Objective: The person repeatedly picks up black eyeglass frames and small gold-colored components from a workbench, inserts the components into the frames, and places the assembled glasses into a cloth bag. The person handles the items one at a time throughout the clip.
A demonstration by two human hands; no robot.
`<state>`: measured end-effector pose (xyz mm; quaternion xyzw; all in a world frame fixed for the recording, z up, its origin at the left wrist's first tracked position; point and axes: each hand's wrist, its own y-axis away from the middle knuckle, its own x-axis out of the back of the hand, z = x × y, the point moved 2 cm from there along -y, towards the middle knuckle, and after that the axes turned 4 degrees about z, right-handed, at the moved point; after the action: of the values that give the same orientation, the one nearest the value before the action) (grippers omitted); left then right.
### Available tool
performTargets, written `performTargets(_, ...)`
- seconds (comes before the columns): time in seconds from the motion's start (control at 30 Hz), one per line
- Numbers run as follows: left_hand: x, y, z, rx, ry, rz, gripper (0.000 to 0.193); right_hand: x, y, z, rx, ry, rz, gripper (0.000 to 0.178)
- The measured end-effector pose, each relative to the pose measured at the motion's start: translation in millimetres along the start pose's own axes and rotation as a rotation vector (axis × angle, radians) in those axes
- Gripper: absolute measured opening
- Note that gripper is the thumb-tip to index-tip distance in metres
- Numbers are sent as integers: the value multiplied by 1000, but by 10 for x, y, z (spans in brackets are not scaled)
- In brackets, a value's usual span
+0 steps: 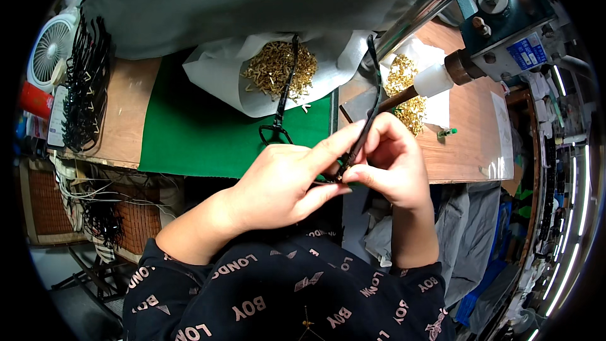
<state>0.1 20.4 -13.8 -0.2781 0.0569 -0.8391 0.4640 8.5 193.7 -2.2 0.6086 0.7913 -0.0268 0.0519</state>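
A black eyeglass frame (pixel 282 106) is held between both hands near the table's front edge, its two temples pointing away from me. My left hand (pixel 287 173) grips the front of the frame, its thumb and fingers closed near the right-hand hinge corner. My right hand (pixel 399 167) pinches at that same corner, where a small gold-coloured piece shows between the fingertips. One dark rim sticks out beyond the left hand's knuckles; the rest of the front is hidden by my fingers. Past the hands, a heap of small gold-coloured metal parts (pixel 281 69) lies on white sheeting.
A press-like machine (pixel 505 31) with a rod and white collar reaches in from the right. A second heap of gold parts (pixel 407 85) lies on the wooden table (pixel 470 129). Several dark frames (pixel 88 88) are stacked left, beside a white fan (pixel 53 44). Green mat (pixel 189 132) underneath.
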Motion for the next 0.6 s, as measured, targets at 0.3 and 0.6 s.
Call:
performTargets(0.3, -74, -181, 136, -30, 442, -156, 75, 53, 144, -185, -9, -15, -6, 8)
performTargets(0.6, -459, -1026, 371, 182, 948, 129, 56, 839, 204, -1322, 983, 706, 886, 21)
